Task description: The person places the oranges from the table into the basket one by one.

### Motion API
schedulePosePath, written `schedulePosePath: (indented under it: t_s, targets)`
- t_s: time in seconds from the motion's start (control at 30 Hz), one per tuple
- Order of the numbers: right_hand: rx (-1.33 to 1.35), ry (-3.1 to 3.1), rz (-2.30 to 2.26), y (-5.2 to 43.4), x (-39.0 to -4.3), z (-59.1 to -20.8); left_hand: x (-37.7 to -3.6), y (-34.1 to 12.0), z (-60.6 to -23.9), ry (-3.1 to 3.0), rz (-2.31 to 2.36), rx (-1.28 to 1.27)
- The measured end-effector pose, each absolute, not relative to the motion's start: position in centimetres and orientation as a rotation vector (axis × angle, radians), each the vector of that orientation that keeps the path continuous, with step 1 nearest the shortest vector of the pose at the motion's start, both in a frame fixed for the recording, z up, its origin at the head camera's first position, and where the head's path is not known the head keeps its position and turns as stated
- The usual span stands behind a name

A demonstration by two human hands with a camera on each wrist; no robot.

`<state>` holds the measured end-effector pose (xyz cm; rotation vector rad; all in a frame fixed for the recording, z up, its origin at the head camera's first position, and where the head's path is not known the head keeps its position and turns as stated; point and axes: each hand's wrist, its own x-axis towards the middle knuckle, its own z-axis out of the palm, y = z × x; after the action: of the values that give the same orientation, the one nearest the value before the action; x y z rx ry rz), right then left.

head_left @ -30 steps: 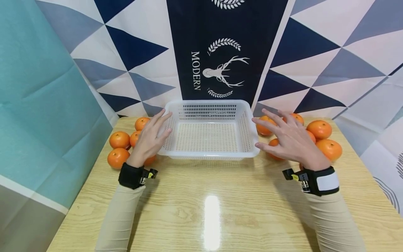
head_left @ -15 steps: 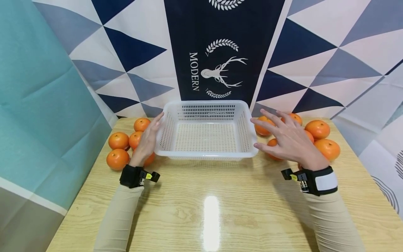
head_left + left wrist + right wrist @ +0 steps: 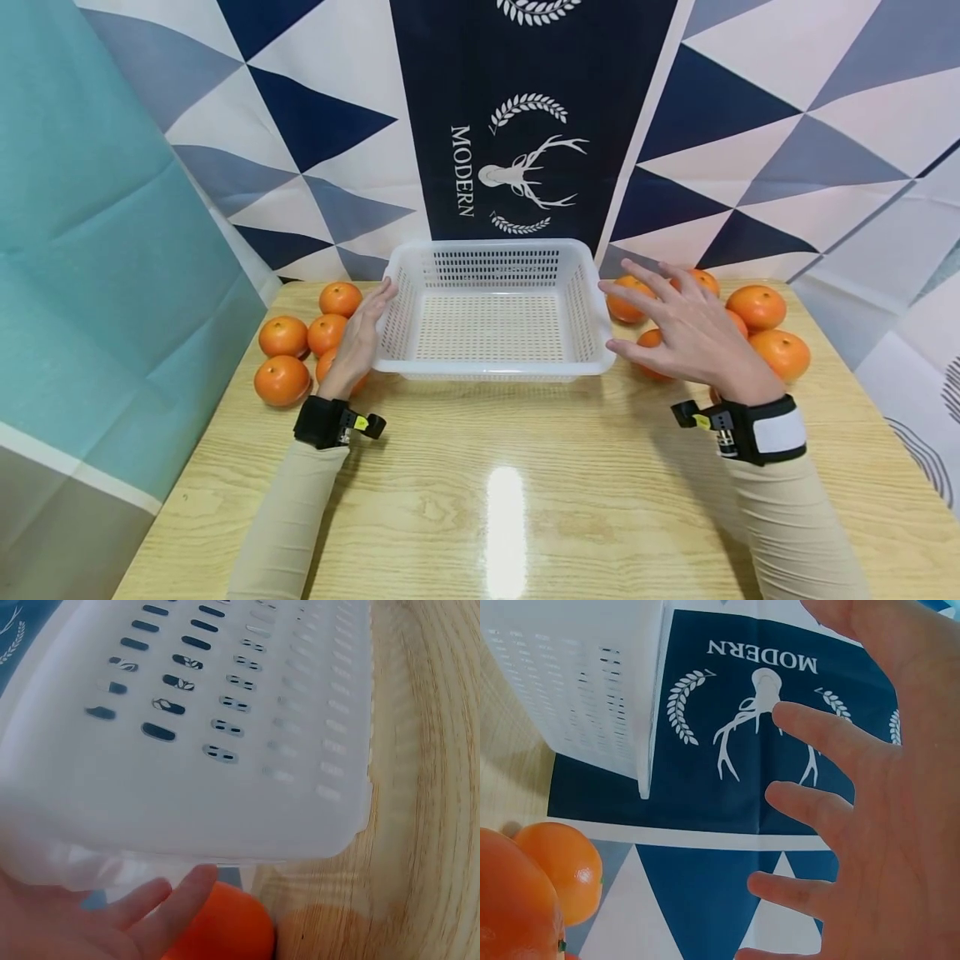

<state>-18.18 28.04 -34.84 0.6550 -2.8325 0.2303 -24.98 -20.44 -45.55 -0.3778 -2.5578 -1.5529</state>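
A white perforated plastic basket point(image 3: 487, 368) with nothing in it stands at the back of the wooden table. My left hand point(image 3: 360, 337) is edge-on at its left side, fingers fairly straight and close to the rim. In the left wrist view, fingertips point(image 3: 191, 889) lie against or just beside the basket's outer wall; which of the two I cannot tell. An orange point(image 3: 229, 926) sits just below them. My right hand point(image 3: 686, 337) hovers by the basket's right end with fingers spread, holding nothing. In the right wrist view those fingers point(image 3: 810, 735) are apart from the basket point(image 3: 600, 697).
Several oranges point(image 3: 283, 336) cluster left of the basket, and several more oranges point(image 3: 757, 308) lie to its right, partly behind the right hand. A patterned cloth point(image 3: 525, 83) hangs directly behind the basket. Bare wooden table point(image 3: 420, 483) stretches in front.
My left hand has turned from palm-down over the left rim to edge-on beside it, then dropped slightly. The right hand keeps nearly the same pose.
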Motion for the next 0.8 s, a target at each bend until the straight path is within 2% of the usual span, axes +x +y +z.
schedulePosePath:
  t_s: [0.47, 0.8]
  targets:
    - [0.676, -2.793, 0.262, 28.5, -18.3, -34.7, -26.6, -21.2, -47.4, -2.59, -1.517, -0.384]
    - [0.592, -2.888, 0.334, 29.8, -18.0, -33.8, -27.2, -21.5, -47.9, -2.609, -1.481, -0.356]
